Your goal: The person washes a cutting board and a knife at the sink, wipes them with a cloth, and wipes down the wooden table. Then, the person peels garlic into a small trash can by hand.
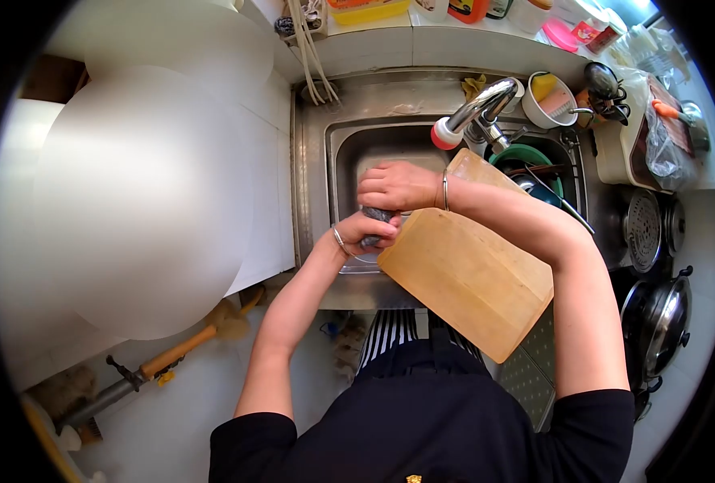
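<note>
Over the left basin of a steel sink [312, 153], both hands are closed on a dark grey scrubber [379, 216]. My right hand [398, 187] lies on its upper side, with the fingers curled over it. Below and slightly left, my left hand [371, 233] wraps round its lower part. Most of the scrubber is hidden by the fingers. A wooden cutting board [474, 282] lies slanted across the sink's front edge, just right of my left hand and partly beneath the right forearm.
A chrome faucet [486, 101] with a red-and-white tip stands behind the hands. The right basin holds a green bowl [526, 151] with utensils. Behind it is a white container [549, 101] with sponges. Bottles line the back ledge; a lidded pan [667, 322] stands at right.
</note>
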The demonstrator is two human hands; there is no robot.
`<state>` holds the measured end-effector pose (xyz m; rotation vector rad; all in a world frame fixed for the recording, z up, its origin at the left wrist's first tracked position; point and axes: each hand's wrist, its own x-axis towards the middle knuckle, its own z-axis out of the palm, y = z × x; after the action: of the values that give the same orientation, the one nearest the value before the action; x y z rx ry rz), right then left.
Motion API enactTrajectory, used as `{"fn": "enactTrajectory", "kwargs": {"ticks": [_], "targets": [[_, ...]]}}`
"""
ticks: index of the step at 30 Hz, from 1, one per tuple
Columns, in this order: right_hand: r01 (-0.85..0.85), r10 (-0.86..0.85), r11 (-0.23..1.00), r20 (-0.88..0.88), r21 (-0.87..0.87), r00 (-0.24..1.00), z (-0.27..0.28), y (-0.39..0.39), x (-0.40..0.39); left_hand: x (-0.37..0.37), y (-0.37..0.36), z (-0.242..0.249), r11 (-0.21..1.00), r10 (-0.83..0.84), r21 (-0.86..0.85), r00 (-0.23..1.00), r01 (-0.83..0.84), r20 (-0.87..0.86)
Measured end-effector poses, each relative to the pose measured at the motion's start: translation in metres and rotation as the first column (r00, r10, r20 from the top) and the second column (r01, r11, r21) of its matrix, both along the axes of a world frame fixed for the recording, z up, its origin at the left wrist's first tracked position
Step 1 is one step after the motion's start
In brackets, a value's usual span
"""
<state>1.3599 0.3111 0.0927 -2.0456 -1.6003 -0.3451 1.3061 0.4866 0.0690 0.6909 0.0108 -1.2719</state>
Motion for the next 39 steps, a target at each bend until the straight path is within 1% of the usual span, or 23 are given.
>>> {"fn": "enactTrajectory", "kwargs": {"ticks": [2, 4, 6, 7, 8, 9, 11, 12, 14, 15, 16, 18, 22, 24, 25, 26, 27, 28, 29, 31, 36, 38, 39], "targets": [[-0.089, 0.061, 0.976, -0.141, -0.200, 0.988, 0.002, -0.001, 0.000, 0.001, -0.005, -0.003, 0.993, -0.006, 0.116, 1.000, 0.004, 0.017], [-0.021, -0.022, 0.959, -0.150, -0.282, 0.988, -0.008, -0.002, -0.004, 0.003, -0.013, -0.014, 0.830, -0.154, 0.547, 0.896, -0.112, 0.417], [0.048, -0.106, 0.931, -0.143, -0.362, 0.984, -0.021, -0.001, -0.009, 0.006, -0.015, -0.026, 0.750, -0.260, 0.638, 0.810, -0.174, 0.526], [0.183, -0.281, 0.886, -0.180, -0.426, 0.943, -0.030, 0.000, -0.014, 0.008, -0.016, -0.042, 0.566, -0.516, 0.733, 0.531, -0.377, 0.672], [0.304, -0.448, 0.816, -0.204, -0.492, 0.871, -0.041, 0.001, -0.019, 0.010, -0.015, -0.057, 0.396, -0.756, 0.688, 0.209, -0.608, 0.621], [0.305, -0.448, 0.815, -0.203, -0.493, 0.870, -0.052, 0.005, -0.025, 0.013, -0.014, -0.065, 0.397, -0.755, 0.687, 0.208, -0.609, 0.621], [0.562, -0.707, 0.707, -0.437, -0.429, 0.556, -0.077, 0.016, -0.037, 0.021, -0.008, -0.074, 0.499, -0.673, 0.378, -0.074, -0.780, 0.736], [0.564, -0.709, 0.705, -0.437, -0.429, 0.554, -0.090, 0.021, -0.040, 0.025, -0.007, -0.078, 0.502, -0.672, 0.378, -0.076, -0.778, 0.736], [0.625, -0.508, 0.680, -0.861, -0.383, 0.025, -0.108, 0.033, -0.048, 0.029, -0.004, -0.084, 0.512, -0.725, 0.338, -0.187, -0.789, 0.662], [0.589, -0.255, 0.699, -0.911, -0.405, -0.324, -0.091, 0.037, -0.052, 0.030, -0.003, -0.086, 0.532, -0.714, 0.312, -0.220, -0.787, 0.664], [0.590, -0.255, 0.698, -0.911, -0.406, -0.325, -0.092, 0.036, -0.052, 0.028, -0.001, -0.087, 0.534, -0.714, 0.312, -0.220, -0.786, 0.665], [0.465, -0.008, 0.805, -0.791, -0.368, -0.611, -0.093, 0.033, -0.049, 0.020, 0.002, -0.087, 0.567, -0.611, 0.269, -0.178, -0.779, 0.771], [0.441, -0.108, 0.789, -0.803, -0.428, -0.586, -0.076, 0.030, -0.045, 0.002, 0.001, -0.069, 0.655, -0.473, 0.046, -0.362, -0.754, 0.803], [0.700, -0.013, 0.618, -0.895, -0.358, -0.446, -0.059, 0.031, -0.053, -0.005, 0.003, -0.058, 0.613, -0.492, 0.181, -0.193, -0.769, 0.849], [0.687, -0.113, 0.635, -0.922, -0.353, -0.369, -0.054, 0.025, -0.053, -0.003, 0.003, -0.053, 0.614, -0.492, 0.178, -0.197, -0.769, 0.848], [0.689, -0.113, 0.634, -0.923, -0.352, -0.368, -0.050, 0.018, -0.054, -0.003, 0.003, -0.049, 0.565, -0.271, 0.319, 0.194, -0.761, 0.943], [0.718, -0.290, 0.688, -0.947, -0.104, 0.140, -0.049, 0.011, -0.057, -0.003, 0.004, -0.046, 0.559, 0.001, 0.455, 0.549, -0.693, 0.836], [0.618, -0.383, 0.779, -0.698, 0.109, 0.606, -0.042, 0.007, -0.059, -0.004, 0.003, -0.037, 0.593, 0.267, 0.558, 0.795, -0.581, 0.545], [0.619, -0.384, 0.779, -0.702, 0.103, 0.600, -0.036, 0.003, -0.061, -0.001, 0.009, -0.027, 0.726, 0.462, 0.417, 0.837, -0.547, 0.293], [0.399, -0.394, 0.914, 0.076, -0.072, 0.916, 0.000, -0.007, -0.057, -0.001, 0.018, 0.002, 0.875, 0.471, 0.129, 0.882, -0.467, -0.009], [0.106, -0.112, 0.994, 0.259, 0.036, 0.959, 0.048, 0.010, -0.022, -0.005, 0.019, 0.033, 0.979, 0.140, -0.141, 0.988, -0.148, -0.065], [0.078, -0.094, 0.925, -0.027, -0.371, 0.995, 0.052, 0.017, -0.014, -0.006, 0.010, 0.046, 0.981, 0.140, 0.116, 0.980, -0.157, 0.142], [0.100, -0.087, 0.967, 0.069, -0.235, 0.994, 0.030, 0.021, -0.010, -0.007, 0.004, 0.044, 0.941, 0.119, 0.293, 0.975, -0.171, 0.188]]}}
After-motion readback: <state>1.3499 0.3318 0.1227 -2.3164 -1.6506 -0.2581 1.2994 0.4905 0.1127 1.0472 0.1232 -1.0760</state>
